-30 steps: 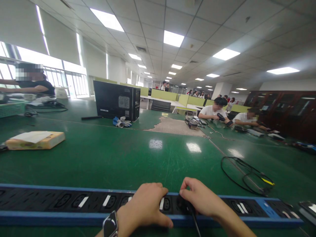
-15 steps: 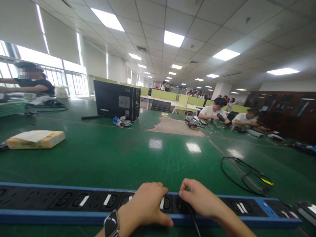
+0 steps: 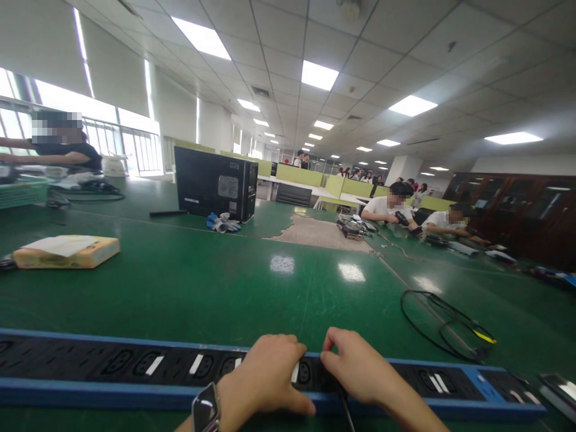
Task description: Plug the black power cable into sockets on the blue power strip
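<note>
Sockets, black and moulded, line a long power strip (image 3: 157,393) with smooth blue rims and small white stickers. It lies across the near part of a glossy green desk (image 3: 202,288), its left end cut off by the frame.

The person's left hand (image 3: 267,372) lies over the strip's middle, fingers extended close together, thumb apart; a watch (image 3: 206,409) with a dark glassy face sits at the wrist. Just beside it, the right hand (image 3: 355,367) is curled, thumb and forefinger pinching a black plug (image 3: 332,381) at the strip. The plug is mostly hidden and merges with the dark sockets, so whether it is fully seated cannot be told. A thin black cord (image 3: 345,409) runs down from it and out of the frame.

Right of the hands, beyond the strip, lies a loosely looped black cable (image 3: 432,342) with a yellow tag (image 3: 485,336). On the left is a soft, yellow-sided tissue pack (image 3: 85,255). Farther back stand a boxy black computer (image 3: 202,186) and, before it, crumpled blue-and-grey gloves (image 3: 222,222). The desk's surface has a ragged-edged, dull beige patch (image 3: 315,233). Parts (image 3: 353,226) heaped near its right side are too small to identify.
</note>
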Tool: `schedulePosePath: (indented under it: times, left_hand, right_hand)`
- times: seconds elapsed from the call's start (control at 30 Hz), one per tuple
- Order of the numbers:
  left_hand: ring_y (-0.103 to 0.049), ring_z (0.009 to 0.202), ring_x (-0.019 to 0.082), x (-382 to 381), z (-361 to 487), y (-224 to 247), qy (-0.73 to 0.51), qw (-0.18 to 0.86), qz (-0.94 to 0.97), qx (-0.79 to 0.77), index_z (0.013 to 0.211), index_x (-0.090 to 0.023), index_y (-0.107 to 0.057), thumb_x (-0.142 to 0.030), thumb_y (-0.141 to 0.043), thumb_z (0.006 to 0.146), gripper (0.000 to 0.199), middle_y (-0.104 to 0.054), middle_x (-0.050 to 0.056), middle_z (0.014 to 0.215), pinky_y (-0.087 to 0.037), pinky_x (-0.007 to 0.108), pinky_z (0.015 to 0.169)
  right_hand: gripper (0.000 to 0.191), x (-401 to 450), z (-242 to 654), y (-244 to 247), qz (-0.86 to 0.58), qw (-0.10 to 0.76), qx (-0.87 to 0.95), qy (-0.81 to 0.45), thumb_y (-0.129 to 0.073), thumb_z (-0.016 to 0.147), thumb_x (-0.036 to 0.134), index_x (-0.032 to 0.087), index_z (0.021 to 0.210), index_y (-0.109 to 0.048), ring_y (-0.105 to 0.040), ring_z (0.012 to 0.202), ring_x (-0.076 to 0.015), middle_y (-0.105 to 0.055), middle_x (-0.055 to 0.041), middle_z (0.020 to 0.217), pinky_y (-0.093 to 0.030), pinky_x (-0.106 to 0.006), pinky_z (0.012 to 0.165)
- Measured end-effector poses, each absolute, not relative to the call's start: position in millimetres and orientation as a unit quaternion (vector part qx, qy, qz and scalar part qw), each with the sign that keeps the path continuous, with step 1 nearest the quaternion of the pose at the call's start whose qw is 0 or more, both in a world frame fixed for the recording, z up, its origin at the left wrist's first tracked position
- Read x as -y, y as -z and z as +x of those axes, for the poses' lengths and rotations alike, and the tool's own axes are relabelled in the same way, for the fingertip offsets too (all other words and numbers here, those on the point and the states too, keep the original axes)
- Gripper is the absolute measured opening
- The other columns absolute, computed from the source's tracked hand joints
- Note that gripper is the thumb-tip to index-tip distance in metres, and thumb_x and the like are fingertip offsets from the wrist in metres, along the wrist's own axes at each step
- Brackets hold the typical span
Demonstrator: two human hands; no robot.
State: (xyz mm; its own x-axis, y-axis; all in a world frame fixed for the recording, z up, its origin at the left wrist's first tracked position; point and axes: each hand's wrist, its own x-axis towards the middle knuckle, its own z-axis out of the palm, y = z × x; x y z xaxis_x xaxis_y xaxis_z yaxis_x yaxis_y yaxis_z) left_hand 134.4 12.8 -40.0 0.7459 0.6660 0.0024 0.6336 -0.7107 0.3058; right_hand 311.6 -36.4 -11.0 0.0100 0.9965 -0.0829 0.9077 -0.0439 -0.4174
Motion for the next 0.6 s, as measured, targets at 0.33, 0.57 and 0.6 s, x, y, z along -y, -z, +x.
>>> schedulePosePath:
  times: [0.33,0.57,0.6]
  left_hand:
    - [-0.065,0.088,0.033,-13,134,40,-0.056,0.139,0.923,-0.355,0.104,-0.022,-0.069,-0.066,-0.075,0.056,0.065,-0.069,0.008,0.096,-0.053,0.043,0.078]
    - [-0.063,0.091,0.033,-14,134,42,-0.050,0.145,0.923,-0.352,0.108,-0.023,-0.067,-0.067,-0.074,0.057,0.068,-0.068,0.009,0.100,-0.050,0.045,0.081]
    - [-0.061,0.094,0.033,-13,134,39,-0.051,0.142,0.925,-0.348,0.109,-0.022,-0.066,-0.067,-0.074,0.058,0.068,-0.067,0.009,0.102,-0.049,0.045,0.084]
  right_hand:
    - [0.019,38,303,13,-0.715,0.085,0.680,-0.138,-0.047,0.080,0.023,0.021,0.083,-0.065,-0.064,0.082,-0.0225,-0.073,-0.0084,0.087,-0.034,-0.029,0.064]
    - [0.019,42,300,23,-0.732,0.077,0.671,-0.089,-0.044,0.083,0.027,0.023,0.086,-0.063,-0.067,0.083,-0.0284,-0.073,-0.0103,0.085,-0.035,-0.033,0.064]
    - [0.019,43,299,24,-0.732,0.074,0.672,-0.081,-0.044,0.083,0.027,0.023,0.086,-0.062,-0.067,0.084,-0.0291,-0.073,-0.0104,0.085,-0.035,-0.034,0.064]
